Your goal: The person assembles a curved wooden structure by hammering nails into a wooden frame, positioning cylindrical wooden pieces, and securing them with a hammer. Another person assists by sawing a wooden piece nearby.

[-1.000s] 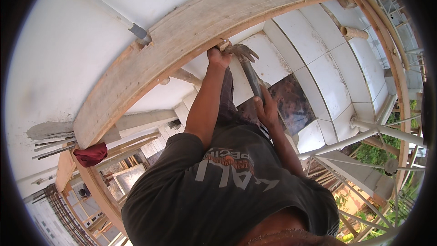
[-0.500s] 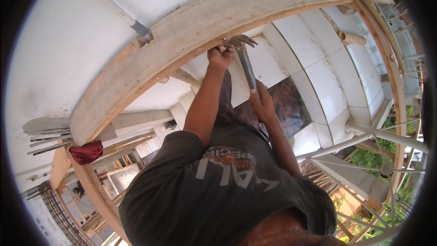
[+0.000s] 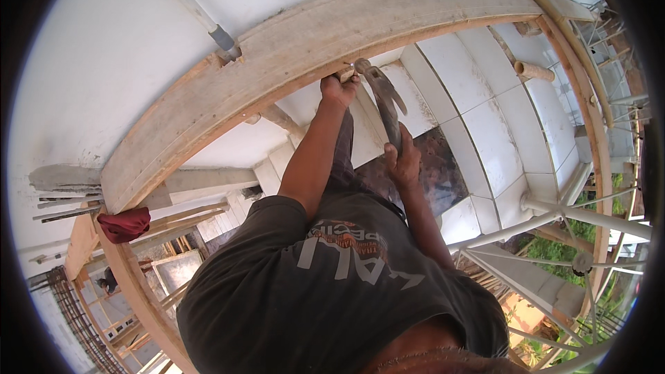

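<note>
My right hand (image 3: 406, 163) is wrapped round the handle of a claw hammer (image 3: 388, 114). The hammer's striking end is up beside the lower edge of a long wooden board (image 3: 305, 38), its claws turned down and to the right. At that same edge my left hand (image 3: 339, 91) is closed on a small piece of wood (image 3: 346, 74), pressing it against the board. A thin nail (image 3: 350, 64) seems to stick out just above that piece, close to the hammer face. Whether the hammer touches the nail, I cannot tell.
A dark red cloth (image 3: 125, 225) hangs over the frame at the left. A grey-ended pipe (image 3: 223, 38) meets the board above. White scaffold tubes (image 3: 547, 211) cross at the right. A bamboo stub (image 3: 533, 70) juts out near large white tiles (image 3: 485, 121). A dark patterned panel (image 3: 436, 166) lies below.
The hammer has turned in my right hand: its claws pointed right before and now point downward. My right hand has shifted slightly right. My left hand stays at the board's edge.
</note>
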`<state>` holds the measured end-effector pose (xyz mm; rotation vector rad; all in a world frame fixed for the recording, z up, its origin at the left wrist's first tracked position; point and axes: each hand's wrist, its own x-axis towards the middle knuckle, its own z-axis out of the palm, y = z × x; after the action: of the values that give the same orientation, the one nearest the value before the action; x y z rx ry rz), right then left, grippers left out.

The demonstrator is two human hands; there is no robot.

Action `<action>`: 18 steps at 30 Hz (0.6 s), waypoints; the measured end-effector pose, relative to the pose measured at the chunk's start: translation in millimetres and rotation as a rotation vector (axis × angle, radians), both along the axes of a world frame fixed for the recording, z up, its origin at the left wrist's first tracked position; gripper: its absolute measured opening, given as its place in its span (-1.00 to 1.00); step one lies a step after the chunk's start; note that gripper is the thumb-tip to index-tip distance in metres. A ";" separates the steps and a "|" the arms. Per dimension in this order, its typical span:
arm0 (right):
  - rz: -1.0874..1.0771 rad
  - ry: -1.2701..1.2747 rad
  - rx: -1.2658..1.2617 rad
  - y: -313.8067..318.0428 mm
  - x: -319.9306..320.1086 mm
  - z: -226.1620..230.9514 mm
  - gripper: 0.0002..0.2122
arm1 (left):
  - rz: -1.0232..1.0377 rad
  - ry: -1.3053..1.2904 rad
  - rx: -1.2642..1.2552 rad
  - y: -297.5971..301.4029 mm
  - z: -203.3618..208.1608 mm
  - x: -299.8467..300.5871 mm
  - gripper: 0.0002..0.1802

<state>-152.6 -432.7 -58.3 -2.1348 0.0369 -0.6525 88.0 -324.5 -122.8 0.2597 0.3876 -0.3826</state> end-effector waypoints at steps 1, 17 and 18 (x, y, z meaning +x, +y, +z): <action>0.001 0.334 0.058 2.1 5.4 -0.6 -0.50 | -0.008 0.001 0.021 0.9 0.0 0.0 -0.58; -0.086 0.273 0.048 2.4 -4.1 7.4 -0.52 | -0.047 -0.030 0.035 4.4 5.5 -2.9 -0.66; -0.081 0.257 0.083 2.9 -7.2 10.0 -0.53 | -0.041 -0.039 0.024 5.4 6.0 -3.3 -0.65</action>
<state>-159.9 -429.8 -48.3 -2.1328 0.2872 -0.4113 84.7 -319.1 -116.8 0.2987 0.3494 -0.4127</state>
